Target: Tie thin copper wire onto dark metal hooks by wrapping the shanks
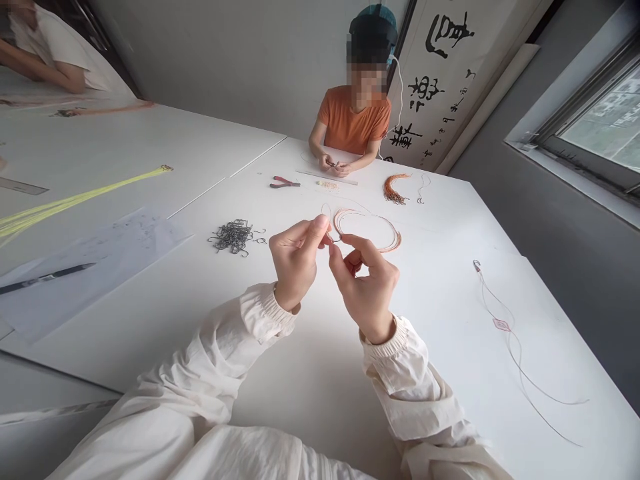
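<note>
My left hand (297, 257) is closed in a pinch, thumb uppermost, with a thin line looping up from its fingertips. Close beside it, the thumb and index finger of my right hand (367, 283) meet around a small dark fish hook (337, 241), which spans the gap between both hands. Fingers partly hide the hook and the line. Just behind my hands lies a coil of orange line (397, 241) on the white table (310, 393). To the left of my left hand is a pile of dark fish hooks (234, 237).
Across the table a person in an orange shirt (354, 123) works with both hands. Near them lie red-handled pliers (285, 181) and an orange bundle of lines (395, 189). A tagged line (501, 325) lies right; paper (95, 267), a pen (47, 278) and yellow strands (90, 195) lie left.
</note>
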`<state>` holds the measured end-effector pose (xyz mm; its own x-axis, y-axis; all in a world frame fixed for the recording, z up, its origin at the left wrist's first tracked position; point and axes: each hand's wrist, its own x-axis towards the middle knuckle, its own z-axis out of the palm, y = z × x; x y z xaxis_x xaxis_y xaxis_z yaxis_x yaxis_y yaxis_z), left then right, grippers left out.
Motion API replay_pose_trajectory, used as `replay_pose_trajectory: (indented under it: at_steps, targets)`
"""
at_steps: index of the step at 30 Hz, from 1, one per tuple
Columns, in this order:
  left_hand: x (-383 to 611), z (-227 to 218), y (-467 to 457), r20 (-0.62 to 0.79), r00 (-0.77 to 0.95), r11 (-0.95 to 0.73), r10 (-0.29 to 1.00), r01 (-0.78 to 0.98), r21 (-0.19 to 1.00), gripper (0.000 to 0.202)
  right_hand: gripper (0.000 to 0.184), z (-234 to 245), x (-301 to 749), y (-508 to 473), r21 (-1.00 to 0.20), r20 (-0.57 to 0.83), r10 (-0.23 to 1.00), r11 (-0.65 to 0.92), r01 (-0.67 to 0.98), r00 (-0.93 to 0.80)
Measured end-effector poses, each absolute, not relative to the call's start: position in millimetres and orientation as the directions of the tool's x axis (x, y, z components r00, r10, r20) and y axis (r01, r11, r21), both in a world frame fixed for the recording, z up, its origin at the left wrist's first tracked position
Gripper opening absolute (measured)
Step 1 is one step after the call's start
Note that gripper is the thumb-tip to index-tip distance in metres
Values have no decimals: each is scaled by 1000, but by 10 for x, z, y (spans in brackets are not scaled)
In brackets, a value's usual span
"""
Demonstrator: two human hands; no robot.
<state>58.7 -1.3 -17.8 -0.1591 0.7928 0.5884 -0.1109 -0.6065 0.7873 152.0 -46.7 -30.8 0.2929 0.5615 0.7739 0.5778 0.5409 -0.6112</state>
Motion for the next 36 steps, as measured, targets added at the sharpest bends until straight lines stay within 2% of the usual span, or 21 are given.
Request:
replay_pose_trajectory:
  at_steps: [6,12,16,22,26,33,36]
  targets:
    - [598,-199,-15,570,-154,-588,807,-123,799,29,8,-354,1541,-435,-542,830,482,571,616,282]
    - [563,-182,-11,562,-90,-569,822,-129,812,32,12,-346,1580,-412,-357,925,339,631,688,169]
    - [537,-163,-57,546,-12,-544,837,-108,832,39,17,-277,1602,-420,-290,942,328,688,665,72]
    - [490,-116,-94,580,-7,-580,814,-54,813,33,13,-241,1706,-468,-393,895,435,654,647,104]
    - [467,-107,-91,618,7,-618,786,-10,786,32,13,-263,1758,-533,-433,872,483,689,581,78]
    - [450,-108,-118,676,67,-680,734,88,728,34,10,-268,1752,-539,-348,904,427,711,611,18]
    - [419,-88,-113,679,119,-689,724,104,717,35,9,-268,1772,-555,-377,881,473,712,593,-7]
